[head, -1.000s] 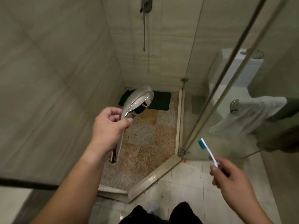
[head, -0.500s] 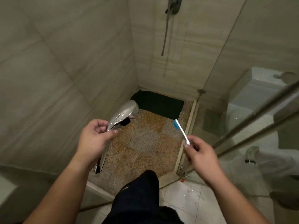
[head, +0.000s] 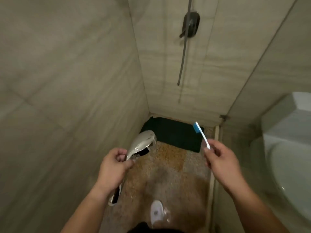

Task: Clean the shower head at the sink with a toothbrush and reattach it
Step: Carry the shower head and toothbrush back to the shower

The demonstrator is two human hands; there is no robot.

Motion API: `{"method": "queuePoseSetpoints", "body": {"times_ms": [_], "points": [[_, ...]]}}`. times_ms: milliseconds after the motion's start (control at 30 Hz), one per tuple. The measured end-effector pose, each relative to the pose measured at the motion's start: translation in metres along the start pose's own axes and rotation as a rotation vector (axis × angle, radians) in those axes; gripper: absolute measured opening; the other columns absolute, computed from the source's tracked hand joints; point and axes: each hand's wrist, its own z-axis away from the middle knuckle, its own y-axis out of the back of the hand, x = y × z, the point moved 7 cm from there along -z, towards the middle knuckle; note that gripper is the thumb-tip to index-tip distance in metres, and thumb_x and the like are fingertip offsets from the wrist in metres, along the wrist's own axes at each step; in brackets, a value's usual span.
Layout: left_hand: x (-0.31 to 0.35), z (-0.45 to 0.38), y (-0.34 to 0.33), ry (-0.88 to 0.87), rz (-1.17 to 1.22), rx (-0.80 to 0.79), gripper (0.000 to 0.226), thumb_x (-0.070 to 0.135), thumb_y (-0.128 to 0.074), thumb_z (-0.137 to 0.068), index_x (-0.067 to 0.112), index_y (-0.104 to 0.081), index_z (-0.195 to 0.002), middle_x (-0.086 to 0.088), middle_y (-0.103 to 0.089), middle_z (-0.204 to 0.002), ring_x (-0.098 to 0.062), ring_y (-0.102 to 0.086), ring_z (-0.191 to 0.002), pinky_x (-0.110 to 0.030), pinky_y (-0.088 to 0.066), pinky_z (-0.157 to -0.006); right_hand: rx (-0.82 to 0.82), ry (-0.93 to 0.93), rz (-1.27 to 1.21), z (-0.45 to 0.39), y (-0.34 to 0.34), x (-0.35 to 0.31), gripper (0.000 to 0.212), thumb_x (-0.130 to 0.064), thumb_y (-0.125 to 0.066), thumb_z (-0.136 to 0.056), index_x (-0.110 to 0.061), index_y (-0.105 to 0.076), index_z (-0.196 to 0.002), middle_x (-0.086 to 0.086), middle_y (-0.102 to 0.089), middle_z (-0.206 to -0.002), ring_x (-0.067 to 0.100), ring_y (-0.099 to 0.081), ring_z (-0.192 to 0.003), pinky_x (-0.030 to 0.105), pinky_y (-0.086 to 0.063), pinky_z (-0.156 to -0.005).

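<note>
Both hands full inside the shower stall

The left hand (head: 113, 167) grips the chrome shower head (head: 143, 142) by its handle, head end tilted up and away over the speckled floor (head: 170, 158); the right hand (head: 220, 158) pinches a white toothbrush (head: 202, 134), blue bristles up, above a dark mat (head: 175, 133). A wall bracket (head: 191, 24) hangs on the far wall, a toilet (head: 289, 140) sits right

Chrome shower head (head: 143, 142), blue-bristled toothbrush (head: 201, 134)
</note>
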Motion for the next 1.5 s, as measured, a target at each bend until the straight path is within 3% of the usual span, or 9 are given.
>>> {"method": "queuePoseSetpoints", "body": {"times_ms": [100, 367, 500, 633, 700, 967, 1233, 1400, 1500], "points": [[0.056, -0.08, -0.008, -0.092, -0.016, -0.069, 0.032, -0.006, -0.082, -0.075, 0.012, -0.06, -0.091, -0.004, -0.057, -0.072, -0.021, -0.053, -0.067, -0.029, -0.044, -0.061, 0.051, -0.074, 0.037, -0.029, -0.006, 0.013, 0.024, -0.014, -0.058, -0.095, -0.028, -0.064, -0.114, 0.006, -0.064, -0.077, 0.019, -0.061, -0.067, 0.043, -0.053, -0.064], [0.159, -0.221, -0.044, -0.24, 0.102, -0.15, 0.034, -0.004, -0.083, -0.075, 0.014, -0.06, -0.093, -0.012, -0.054, -0.079, -0.021, -0.05, -0.069, -0.032, -0.04, -0.064, 0.168, -0.226, 0.074, -0.107, -0.002, 0.026, 0.02, -0.012, -0.063, -0.092, -0.023, -0.069, -0.107, 0.002, -0.07, -0.073, 0.022, -0.066, -0.061, 0.032, -0.051, -0.058], [0.162, -0.259, -0.051, -0.22, 0.13, -0.112, 0.038, 0.006, -0.086, -0.068, 0.008, -0.061, -0.097, -0.01, -0.053, -0.077, -0.022, -0.049, -0.07, -0.034, -0.042, -0.067, 0.095, -0.135, 0.084, -0.183, -0.022, -0.016, 0.024, -0.015, -0.061, -0.094, -0.037, -0.066, -0.103, -0.001, -0.07, -0.077, 0.019, -0.067, -0.067, 0.036, -0.057, -0.065], [0.142, -0.276, -0.045, -0.162, 0.094, -0.052, 0.041, 0.011, -0.09, -0.064, 0.007, -0.063, -0.095, -0.008, -0.051, -0.073, -0.022, -0.046, -0.069, -0.027, -0.042, -0.064, 0.017, 0.026, 0.121, -0.262, -0.042, -0.084, 0.023, -0.013, -0.059, -0.095, -0.032, -0.067, -0.107, -0.002, -0.068, -0.073, 0.006, -0.063, -0.058, 0.017, -0.047, -0.053], [0.131, -0.284, -0.043, -0.137, 0.073, -0.039, 0.035, -0.003, -0.089, -0.07, 0.005, -0.063, -0.092, -0.01, -0.049, -0.071, -0.021, -0.044, -0.069, -0.021, -0.038, -0.056, -0.015, 0.076, 0.15, -0.3, -0.053, -0.116, 0.02, -0.016, -0.058, -0.095, -0.032, -0.066, -0.106, -0.003, -0.065, -0.067, 0.007, -0.061, -0.056, 0.022, -0.047, -0.054], [0.144, -0.35, -0.039, -0.091, 0.149, 0.04, 0.051, 0.019, -0.084, -0.046, 0.002, -0.065, -0.091, -0.012, -0.052, -0.07, -0.023, -0.047, -0.07, -0.03, -0.039, -0.065, -0.077, 0.164, 0.137, -0.381, -0.083, -0.186, 0.029, -0.013, -0.057, -0.093, -0.04, -0.062, -0.102, 0.001, -0.066, -0.069, 0.017, -0.06, -0.056, 0.038, -0.052, -0.06], [0.265, -0.474, -0.052, -0.274, 0.282, -0.006, 0.037, 0.009, -0.08, -0.064, 0.009, -0.06, -0.095, -0.013, -0.05, -0.079, -0.023, -0.047, -0.071, -0.025, -0.046, -0.056, 0.025, -0.067, 0.014, -0.412, -0.103, -0.15, 0.024, 0.012, -0.06, -0.083, -0.011, -0.059, -0.086, 0.009, -0.067, -0.063, 0.027, -0.062, -0.051, 0.053, -0.054, -0.065], [0.284, -0.515, -0.052, -0.293, 0.267, 0.01, 0.03, -0.014, -0.073, -0.083, 0.012, -0.059, -0.092, -0.003, -0.052, -0.068, -0.023, -0.049, -0.067, -0.018, -0.048, -0.05, 0.109, 0.007, 0.031, -0.441, -0.113, -0.18, 0.04, 0.009, -0.066, -0.081, -0.031, -0.067, -0.08, 0.001, -0.067, -0.067, 0.019, -0.064, -0.055, 0.043, -0.057, -0.066], [0.277, -0.52, -0.049, -0.278, 0.299, 0.018, 0.034, -0.006, -0.083, -0.073, 0.012, -0.061, -0.091, 0.003, -0.052, -0.065, -0.024, -0.049, -0.068, -0.02, -0.048, -0.052, 0.096, 0.272, 0.173, -0.464, -0.126, -0.241, 0.043, -0.003, -0.069, -0.083, -0.045, -0.066, -0.087, -0.006, -0.061, -0.081, 0.01, -0.064, -0.065, 0.022, -0.05, -0.064]]}}
